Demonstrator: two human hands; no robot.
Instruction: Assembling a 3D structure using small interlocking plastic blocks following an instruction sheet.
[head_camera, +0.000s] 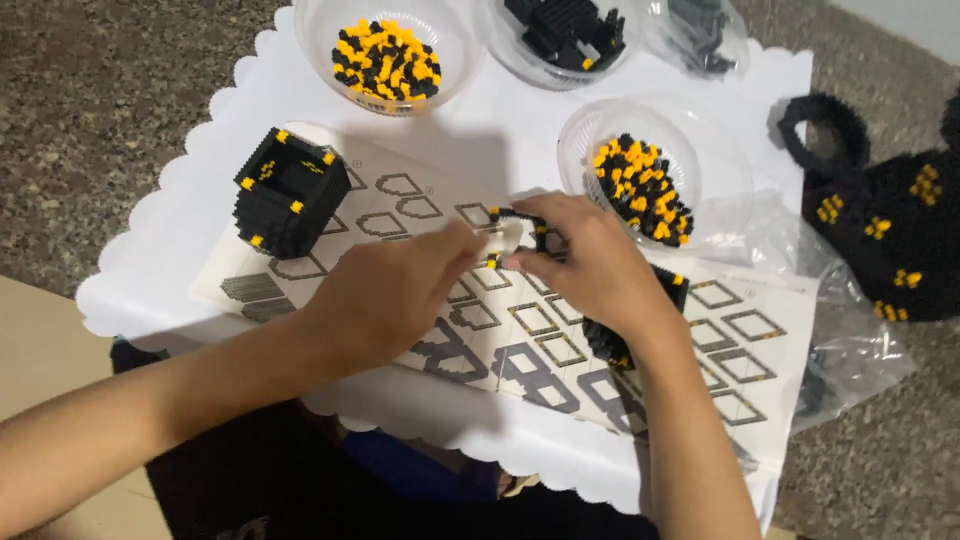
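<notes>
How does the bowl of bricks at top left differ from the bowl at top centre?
The top-left bowl holds small yellow and black bricks mixed, and shows almost whole. The top-centre bowl holds almost only black pieces, which look larger, and the frame's top edge cuts it off. The top-left bowl stands behind the black box-shaped build; the top-centre bowl stands behind the hands. Both are clear bowls on the white scalloped mat.

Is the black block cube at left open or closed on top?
Open. The cube stands upright on the instruction sheet, and its hollow inside shows between black walls with yellow corner studs; no lid covers it.
</notes>
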